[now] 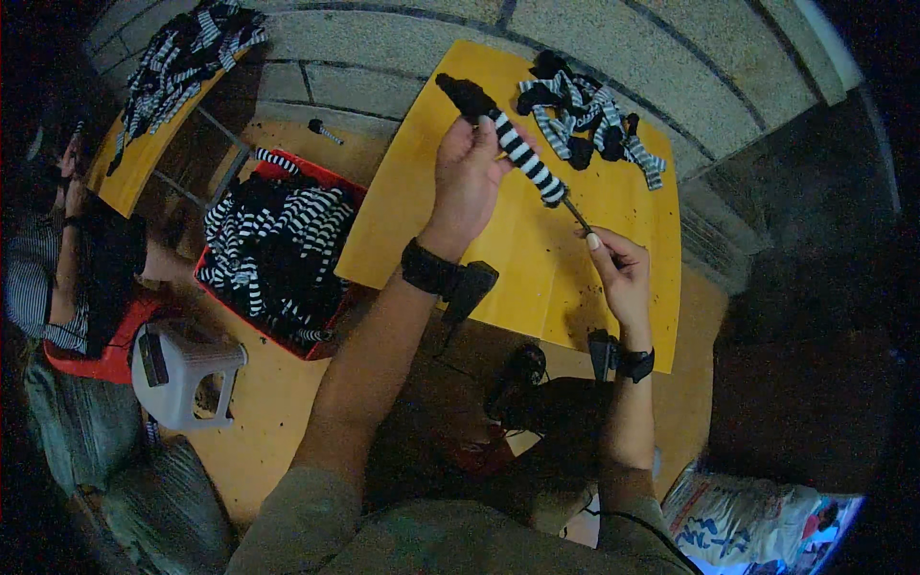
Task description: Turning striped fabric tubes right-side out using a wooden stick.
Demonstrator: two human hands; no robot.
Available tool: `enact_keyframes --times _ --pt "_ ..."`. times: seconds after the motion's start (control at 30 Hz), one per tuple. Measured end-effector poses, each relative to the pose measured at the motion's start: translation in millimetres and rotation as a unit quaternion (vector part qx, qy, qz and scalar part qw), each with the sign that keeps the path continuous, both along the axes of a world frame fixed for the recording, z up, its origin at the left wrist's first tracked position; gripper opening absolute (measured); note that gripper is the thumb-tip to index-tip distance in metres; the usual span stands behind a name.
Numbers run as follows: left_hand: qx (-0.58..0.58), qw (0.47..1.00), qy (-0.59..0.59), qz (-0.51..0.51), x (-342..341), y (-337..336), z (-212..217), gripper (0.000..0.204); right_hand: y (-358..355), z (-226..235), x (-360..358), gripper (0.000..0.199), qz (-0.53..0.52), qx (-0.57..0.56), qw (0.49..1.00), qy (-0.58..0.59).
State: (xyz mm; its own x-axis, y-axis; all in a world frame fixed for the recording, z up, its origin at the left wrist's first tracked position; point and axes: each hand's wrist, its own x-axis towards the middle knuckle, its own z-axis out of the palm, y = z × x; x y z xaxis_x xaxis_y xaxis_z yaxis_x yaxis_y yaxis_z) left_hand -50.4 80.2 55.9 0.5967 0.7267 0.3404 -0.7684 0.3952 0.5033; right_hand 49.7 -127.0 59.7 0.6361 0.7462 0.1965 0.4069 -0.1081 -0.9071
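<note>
Above the yellow table (402, 220), a black-and-white striped knitted sock (525, 158) is held up at a slant, its plain black end at the upper left. My left hand (463, 182) is closed around it where the black part meets the stripes. A thin dark rod (577, 211) comes out of the sock's lower striped end; how far it reaches inside is hidden. Thumb and fingers of my right hand (621, 278) pinch the rod's near end. On the far right part of the table lies a loose heap of grey-and-black striped socks (585, 115).
Left of the table, a red crate (359, 187) is heaped with striped socks (278, 230). A pale plastic stool (182, 379) stands nearby. Another person (67, 268) sits at far left beside a second table (120, 192) piled with socks. A printed white sack (738, 522) lies lower right.
</note>
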Motion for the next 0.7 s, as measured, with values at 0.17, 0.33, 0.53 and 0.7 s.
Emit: enact_keyframes --times 0.17,0.33,0.53,0.7 --pt "0.009 1.000 0.019 -0.003 -2.4 -3.8 8.2 0.022 7.5 0.9 -8.3 0.019 0.008 0.013 0.999 0.037" --pt "-0.019 0.999 0.024 -0.032 -10.1 1.3 13.6 0.030 7.8 8.1 -13.5 0.018 0.017 0.007 0.999 0.030" --pt "-0.020 0.989 0.144 0.009 -16.4 9.0 16.3 0.040 4.5 11.6 -15.3 0.019 0.017 -0.066 0.997 0.030" --pt "-0.070 0.985 0.156 0.037 -9.9 5.7 14.1 0.041 4.0 6.0 -18.1 0.020 0.015 -0.046 0.999 0.002"
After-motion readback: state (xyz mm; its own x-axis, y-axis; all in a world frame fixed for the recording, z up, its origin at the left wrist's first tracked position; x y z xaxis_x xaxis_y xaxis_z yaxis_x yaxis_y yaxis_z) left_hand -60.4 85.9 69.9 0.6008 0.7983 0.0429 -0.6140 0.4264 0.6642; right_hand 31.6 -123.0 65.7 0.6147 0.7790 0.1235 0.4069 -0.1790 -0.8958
